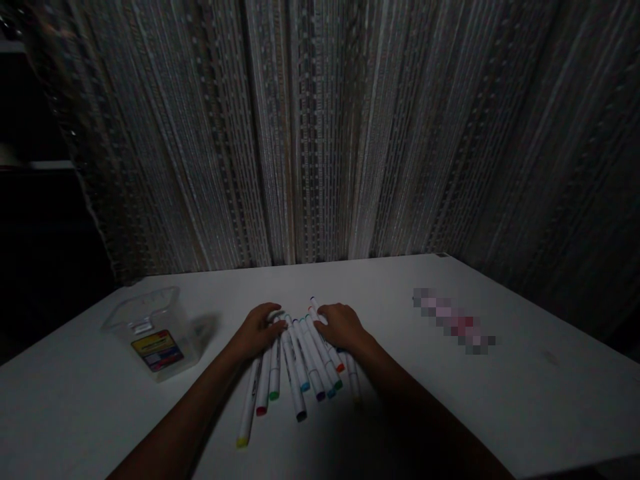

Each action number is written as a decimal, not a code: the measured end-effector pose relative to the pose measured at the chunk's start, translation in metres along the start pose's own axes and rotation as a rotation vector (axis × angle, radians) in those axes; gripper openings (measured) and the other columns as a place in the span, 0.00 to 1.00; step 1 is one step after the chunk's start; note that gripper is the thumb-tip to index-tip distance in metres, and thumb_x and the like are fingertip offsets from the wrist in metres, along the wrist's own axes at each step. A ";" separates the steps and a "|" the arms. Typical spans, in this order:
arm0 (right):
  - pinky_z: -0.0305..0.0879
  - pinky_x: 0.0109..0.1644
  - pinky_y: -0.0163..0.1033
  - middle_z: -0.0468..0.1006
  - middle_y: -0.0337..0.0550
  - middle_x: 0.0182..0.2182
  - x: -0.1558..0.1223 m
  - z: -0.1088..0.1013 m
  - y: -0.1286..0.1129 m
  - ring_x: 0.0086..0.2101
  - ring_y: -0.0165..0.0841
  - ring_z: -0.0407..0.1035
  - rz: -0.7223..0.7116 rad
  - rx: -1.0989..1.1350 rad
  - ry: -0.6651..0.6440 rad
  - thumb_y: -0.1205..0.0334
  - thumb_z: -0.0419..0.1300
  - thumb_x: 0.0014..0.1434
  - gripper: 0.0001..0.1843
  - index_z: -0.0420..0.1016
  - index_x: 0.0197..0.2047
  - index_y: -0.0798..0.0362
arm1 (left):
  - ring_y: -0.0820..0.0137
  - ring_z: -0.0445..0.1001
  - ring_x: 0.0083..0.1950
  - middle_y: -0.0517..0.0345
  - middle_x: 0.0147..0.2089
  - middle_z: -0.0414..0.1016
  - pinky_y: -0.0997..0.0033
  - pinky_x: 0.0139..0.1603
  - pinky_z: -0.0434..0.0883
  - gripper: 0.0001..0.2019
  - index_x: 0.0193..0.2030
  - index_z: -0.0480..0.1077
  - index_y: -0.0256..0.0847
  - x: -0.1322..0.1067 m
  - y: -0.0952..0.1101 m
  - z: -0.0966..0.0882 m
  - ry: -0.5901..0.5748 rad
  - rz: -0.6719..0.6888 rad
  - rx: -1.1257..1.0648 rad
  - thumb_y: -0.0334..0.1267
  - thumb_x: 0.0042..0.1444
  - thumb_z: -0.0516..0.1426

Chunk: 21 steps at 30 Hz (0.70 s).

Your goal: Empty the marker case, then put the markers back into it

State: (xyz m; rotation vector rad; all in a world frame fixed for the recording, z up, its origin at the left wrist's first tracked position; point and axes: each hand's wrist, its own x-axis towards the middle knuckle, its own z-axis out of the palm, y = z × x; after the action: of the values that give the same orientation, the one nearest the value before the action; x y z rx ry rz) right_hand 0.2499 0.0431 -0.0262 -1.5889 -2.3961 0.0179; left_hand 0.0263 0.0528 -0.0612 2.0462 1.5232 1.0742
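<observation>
Several white marker pens [303, 360] with coloured caps lie fanned out on a white table [525, 400], caps toward me. My left hand [257, 331] rests on the left side of the bunch, fingers curled over the pens' far ends. My right hand [341, 325] lies on the right side, fingers bent over the pens there. One yellow-capped marker [247, 412] sticks out furthest toward me at the left. The scene is dim.
A clear plastic box [153, 330] with a coloured label stands on the table to the left of my hands. A blurred patch [453, 320] lies at the right. A curtain of hanging strands [320, 133] closes off the far edge.
</observation>
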 end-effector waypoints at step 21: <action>0.60 0.43 0.40 0.76 0.52 0.41 0.000 0.000 -0.001 0.42 0.40 0.70 0.005 -0.036 -0.058 0.55 0.49 0.57 0.20 0.71 0.48 0.55 | 0.61 0.71 0.48 0.47 0.52 0.69 0.67 0.47 0.68 0.31 0.54 0.64 0.36 -0.005 0.008 -0.029 -0.211 -0.106 0.213 0.49 0.43 0.59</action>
State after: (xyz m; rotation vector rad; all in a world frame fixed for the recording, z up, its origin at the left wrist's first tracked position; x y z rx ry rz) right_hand 0.2486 0.0429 -0.0255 -1.6315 -2.4495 0.0219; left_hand 0.0089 0.0413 -0.0388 2.1107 1.6737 0.6578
